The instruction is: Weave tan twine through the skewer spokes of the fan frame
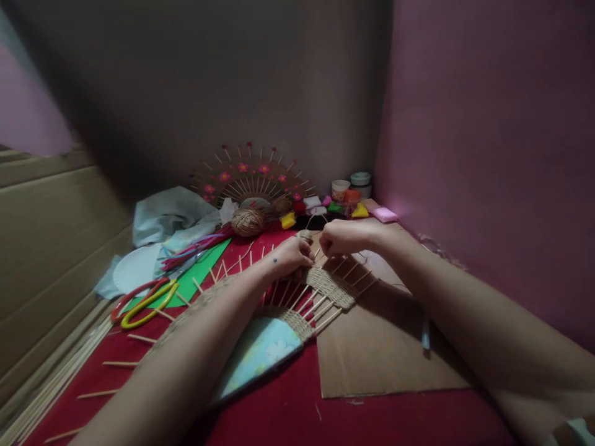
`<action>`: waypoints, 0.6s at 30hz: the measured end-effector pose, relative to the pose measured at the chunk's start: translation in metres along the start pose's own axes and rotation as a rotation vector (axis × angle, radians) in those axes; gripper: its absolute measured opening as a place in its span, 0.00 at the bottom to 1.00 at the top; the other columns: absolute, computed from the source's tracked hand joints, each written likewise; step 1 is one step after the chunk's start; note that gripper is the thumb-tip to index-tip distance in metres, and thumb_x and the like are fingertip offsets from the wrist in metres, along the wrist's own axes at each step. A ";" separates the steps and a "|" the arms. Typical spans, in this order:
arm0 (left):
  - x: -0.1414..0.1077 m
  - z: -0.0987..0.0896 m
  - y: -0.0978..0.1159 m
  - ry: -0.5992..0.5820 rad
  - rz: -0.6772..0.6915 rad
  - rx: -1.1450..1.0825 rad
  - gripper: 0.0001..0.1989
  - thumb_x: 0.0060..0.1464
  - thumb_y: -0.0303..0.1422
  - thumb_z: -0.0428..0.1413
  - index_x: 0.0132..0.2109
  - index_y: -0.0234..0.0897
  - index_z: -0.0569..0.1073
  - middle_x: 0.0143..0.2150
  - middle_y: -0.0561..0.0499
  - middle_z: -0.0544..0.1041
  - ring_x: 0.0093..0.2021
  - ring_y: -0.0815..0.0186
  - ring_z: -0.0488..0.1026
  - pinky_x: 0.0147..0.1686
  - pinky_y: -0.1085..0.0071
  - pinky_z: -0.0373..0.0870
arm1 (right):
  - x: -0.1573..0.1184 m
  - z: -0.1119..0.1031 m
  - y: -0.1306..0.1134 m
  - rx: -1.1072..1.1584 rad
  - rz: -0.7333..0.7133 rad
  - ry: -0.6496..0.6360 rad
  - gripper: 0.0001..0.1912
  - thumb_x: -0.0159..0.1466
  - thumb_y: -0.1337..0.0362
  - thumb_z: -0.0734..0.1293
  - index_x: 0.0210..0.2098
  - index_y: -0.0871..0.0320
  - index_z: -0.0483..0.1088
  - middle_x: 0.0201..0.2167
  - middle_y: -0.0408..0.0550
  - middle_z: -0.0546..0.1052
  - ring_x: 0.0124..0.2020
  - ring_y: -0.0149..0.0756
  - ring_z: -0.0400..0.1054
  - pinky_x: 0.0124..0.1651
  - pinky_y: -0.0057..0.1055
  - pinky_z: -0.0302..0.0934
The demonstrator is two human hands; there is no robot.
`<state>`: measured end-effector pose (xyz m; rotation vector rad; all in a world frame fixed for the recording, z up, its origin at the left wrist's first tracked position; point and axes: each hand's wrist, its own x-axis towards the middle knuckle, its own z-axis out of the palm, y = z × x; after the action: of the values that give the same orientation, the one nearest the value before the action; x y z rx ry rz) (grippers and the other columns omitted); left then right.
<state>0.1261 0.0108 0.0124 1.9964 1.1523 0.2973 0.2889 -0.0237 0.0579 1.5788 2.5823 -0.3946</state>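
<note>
At the left I see scissors [149,303], and then a ball of twine [248,222]. The fan [267,347] lies in the middle on red cloth [279,409], its right end over the cardboard [372,365]. The left hand [294,255] is at its upper edge, fingers bent; whether they pinch, I cannot tell. Just beside, the right hand [341,238] is narrowly curled, its content hidden.

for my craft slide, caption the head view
Left hand and right hand at the outer edge of a woven stick fan, a twine ball and a flower-trimmed fan behind.
</note>
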 end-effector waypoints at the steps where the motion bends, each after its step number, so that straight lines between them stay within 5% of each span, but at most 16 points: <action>1: 0.001 -0.002 -0.001 0.011 0.006 -0.027 0.02 0.43 0.26 0.54 0.28 0.33 0.70 0.11 0.59 0.62 0.13 0.74 0.59 0.15 0.78 0.52 | 0.000 -0.001 0.002 0.038 -0.012 -0.022 0.13 0.50 0.72 0.60 0.31 0.65 0.75 0.24 0.50 0.74 0.23 0.30 0.64 0.25 0.24 0.53; 9: 0.000 -0.004 0.001 0.028 0.027 -0.093 0.01 0.41 0.26 0.56 0.26 0.32 0.70 0.13 0.58 0.63 0.15 0.75 0.58 0.17 0.77 0.51 | -0.011 -0.011 -0.006 -0.011 0.083 -0.099 0.11 0.52 0.70 0.60 0.27 0.65 0.75 0.21 0.50 0.73 0.19 0.28 0.60 0.23 0.25 0.49; 18: 0.005 0.001 0.015 0.000 0.118 0.002 0.04 0.43 0.29 0.54 0.25 0.32 0.71 0.15 0.57 0.64 0.15 0.75 0.59 0.17 0.77 0.51 | -0.024 -0.009 0.002 0.099 0.170 -0.058 0.13 0.53 0.71 0.59 0.35 0.63 0.72 0.24 0.49 0.75 0.21 0.30 0.65 0.24 0.25 0.52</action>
<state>0.1389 0.0103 0.0220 2.0702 1.0366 0.3558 0.3020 -0.0410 0.0707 1.7745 2.3969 -0.5508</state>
